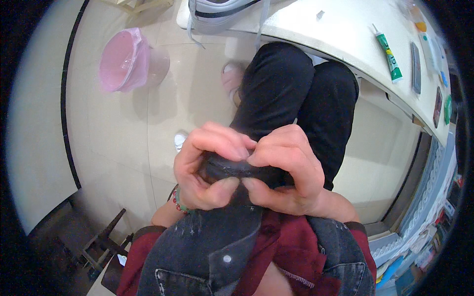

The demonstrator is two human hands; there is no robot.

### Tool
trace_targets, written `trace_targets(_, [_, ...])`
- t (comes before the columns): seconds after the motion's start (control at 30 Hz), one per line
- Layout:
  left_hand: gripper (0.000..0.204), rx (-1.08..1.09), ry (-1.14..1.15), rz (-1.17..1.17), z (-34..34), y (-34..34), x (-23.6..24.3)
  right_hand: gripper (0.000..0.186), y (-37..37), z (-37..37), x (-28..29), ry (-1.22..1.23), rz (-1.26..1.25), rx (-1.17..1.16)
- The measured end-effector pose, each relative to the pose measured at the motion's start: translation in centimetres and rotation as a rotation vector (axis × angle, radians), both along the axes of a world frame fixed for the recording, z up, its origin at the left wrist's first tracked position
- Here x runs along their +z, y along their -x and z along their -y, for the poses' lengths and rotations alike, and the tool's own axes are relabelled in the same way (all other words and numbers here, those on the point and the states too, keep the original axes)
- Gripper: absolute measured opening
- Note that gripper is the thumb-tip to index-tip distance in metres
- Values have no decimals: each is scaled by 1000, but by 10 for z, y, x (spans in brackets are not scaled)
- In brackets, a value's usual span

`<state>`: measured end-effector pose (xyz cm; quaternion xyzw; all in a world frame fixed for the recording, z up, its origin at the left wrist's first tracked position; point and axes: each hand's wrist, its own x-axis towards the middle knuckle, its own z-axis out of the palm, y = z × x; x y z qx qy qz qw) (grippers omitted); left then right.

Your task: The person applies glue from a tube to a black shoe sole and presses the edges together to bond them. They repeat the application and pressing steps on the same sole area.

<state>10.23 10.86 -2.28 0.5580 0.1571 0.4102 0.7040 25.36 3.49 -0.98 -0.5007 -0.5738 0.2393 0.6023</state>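
Observation:
Both my hands grip a dark, rounded piece [226, 168] with a seam or split along its near side, held above my lap. It looks like black rubber or leather, but I cannot tell its exact kind. My left hand [192, 165] pinches its left part, fingertips on top and thumb below. Close beside it, my right hand [296, 165] pinches the right part in the same way. The two thumb tips nearly meet at the seam. My fingers hide both ends of the piece.
On the white table [306, 34] ahead lie a white shoe [219, 11] with dangling laces, a green and white glue tube [389, 56] and a grey bar [415, 68]. A pink-lined bin [136, 61] stands on the floor at left. Behind it, lower left, is a dark stool [98, 241].

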Motion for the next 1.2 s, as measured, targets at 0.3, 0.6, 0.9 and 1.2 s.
trace_targets(0.3, [27, -1, -27, 23, 6, 4, 4, 40, 6, 7, 5, -36, 17, -13])
trace_targets(0.6, [25, 11, -87, 6, 4, 5, 1, 38, 7, 4, 3, -33, 7, -28])
trace_targets(0.9, [26, 69, -39, -38, -2, 3, -9, 37, 2, -7, -5, 65, -32, 13])
trace_targets(1.2, [26, 61, -10, -36, -4, 2, -11, 35, 2, -10, -7, 102, -67, 25])
